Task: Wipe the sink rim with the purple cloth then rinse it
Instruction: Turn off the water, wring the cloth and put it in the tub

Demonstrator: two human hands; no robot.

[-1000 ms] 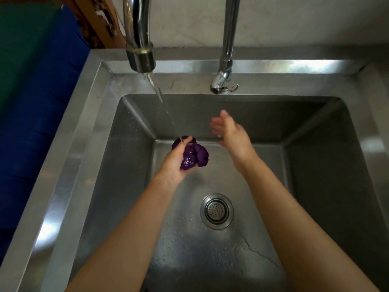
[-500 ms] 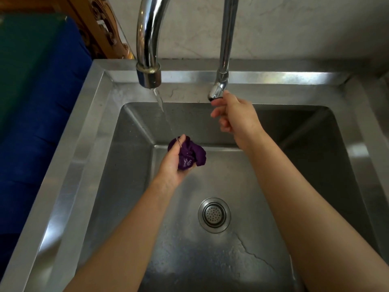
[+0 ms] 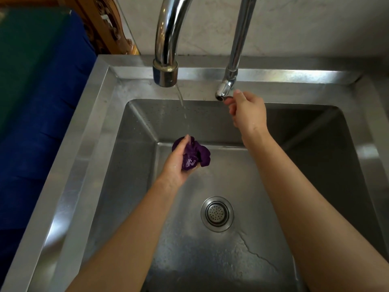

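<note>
My left hand (image 3: 177, 163) grips the bunched, wet purple cloth (image 3: 194, 154) over the basin, directly under a thin stream of water falling from the thick chrome faucet (image 3: 165, 68). My right hand (image 3: 247, 111) is up at the back of the sink, its fingers closed around the small lever at the tip of the thin second tap (image 3: 225, 91). The steel sink rim (image 3: 84, 131) frames the basin on all sides.
The round drain strainer (image 3: 217, 213) sits in the basin floor, near a crack-like line to its right. A blue and green surface (image 3: 37, 91) lies left of the sink. A carved wooden piece (image 3: 105, 28) and a pale wall stand behind.
My right hand rose from over the basin to the thin tap's tip and took hold of its lever. The left hand stayed under the stream with the cloth.
</note>
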